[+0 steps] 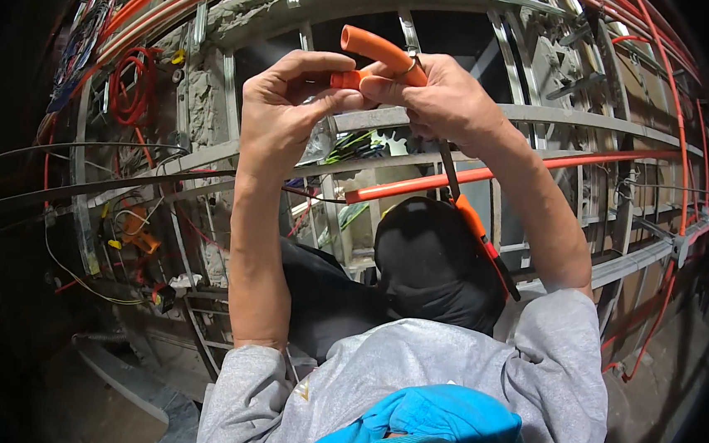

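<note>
One loose coil of thin red tubing (pixel 135 83) hangs at your far left against rough grey masonry, and below it is one orange tool (pixel 139 234), too small to make out fully. Your left forearm rises almost upright, its wrist bent inward; the left hand (pixel 285 104) has its thumb and fingers together, clamped on one short orange fitting (pixel 346 79), a smooth small cylinder held in front of the metal framing. Just beside it, one curved orange pipe (pixel 380 50) points its open, hollow end up and to the left, with a thin dark band around it near your grip. Your right hand (pixel 456 100) is closed round the pipe's other end, knuckles up, the forearm slanting down to the right, and its thumb reaches toward the fitting. One flat strip and its orange-red handle (pixel 475 220) run down from beneath this hand past your black-clad knee (pixel 431 252); you cannot tell whether the hand holds the strip. Behind, one straight orange pipe (pixel 525 174) slants up to the right, near pale metal rails (pixel 587 119).
</note>
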`<state>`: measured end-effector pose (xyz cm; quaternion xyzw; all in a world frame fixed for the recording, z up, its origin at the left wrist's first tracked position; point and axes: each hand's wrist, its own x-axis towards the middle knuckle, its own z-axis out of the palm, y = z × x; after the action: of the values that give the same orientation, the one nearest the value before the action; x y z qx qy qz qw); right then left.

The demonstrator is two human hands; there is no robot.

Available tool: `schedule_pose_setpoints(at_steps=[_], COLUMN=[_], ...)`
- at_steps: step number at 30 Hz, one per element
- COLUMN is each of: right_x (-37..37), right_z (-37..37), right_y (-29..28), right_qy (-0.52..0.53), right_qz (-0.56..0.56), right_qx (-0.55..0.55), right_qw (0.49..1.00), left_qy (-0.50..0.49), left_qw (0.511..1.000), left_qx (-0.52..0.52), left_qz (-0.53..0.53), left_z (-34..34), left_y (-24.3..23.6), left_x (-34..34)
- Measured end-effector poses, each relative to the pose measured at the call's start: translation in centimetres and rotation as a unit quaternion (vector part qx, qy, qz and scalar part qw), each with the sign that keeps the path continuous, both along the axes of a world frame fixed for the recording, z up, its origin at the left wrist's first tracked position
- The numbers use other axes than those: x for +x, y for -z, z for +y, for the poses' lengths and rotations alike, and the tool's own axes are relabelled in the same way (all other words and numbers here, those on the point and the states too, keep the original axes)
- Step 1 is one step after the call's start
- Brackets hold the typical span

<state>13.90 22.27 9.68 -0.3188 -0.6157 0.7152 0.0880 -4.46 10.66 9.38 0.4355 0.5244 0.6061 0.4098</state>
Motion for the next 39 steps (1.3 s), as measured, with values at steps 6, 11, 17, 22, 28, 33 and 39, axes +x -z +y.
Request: schedule_pose_setpoints(at_steps=[6,11,17,22,28,33,39], right_x=[-0.2,-0.5,3.3,8.6,8.5,8.6,7.6], right_z=[1.0,1.2,0.2,-1.3,-1.7,-1.5,-0.7], right_y=[-0.4,-1.1,2.3,6.6,8.9,8.9,6.3], right_qy=[0.007,-0.075,-0.19,-0.221,-0.265,-0.257,-0.302], right_qz=[0.02,0.007,-0.125,-0.14,-0.21,-0.155,-0.156], right_qx=[0.088,0.144,0.358,0.516,0.415,0.389,0.292], right_qw=[0.996,0.987,0.906,0.816,0.845,0.871,0.894], left_qy=[-0.006,0.031,0.072,0.06,-0.056,-0.137,-0.171], left_qw=[1.0,0.999,0.986,0.981,0.959,0.948,0.944], left_qx=[-0.017,-0.012,-0.092,-0.158,-0.278,-0.282,-0.275], left_qz=[-0.019,0.007,0.118,0.095,0.027,0.05,0.064], left_z=[0.3,-0.6,-4.4,-8.6,-13.4,-15.6,-15.8], left_y=[-0.1,0.0,-0.7,-1.4,2.5,4.2,4.9], left_x=[-0.4,-0.8,-1.3,-0.6,1.6,3.2,2.7])
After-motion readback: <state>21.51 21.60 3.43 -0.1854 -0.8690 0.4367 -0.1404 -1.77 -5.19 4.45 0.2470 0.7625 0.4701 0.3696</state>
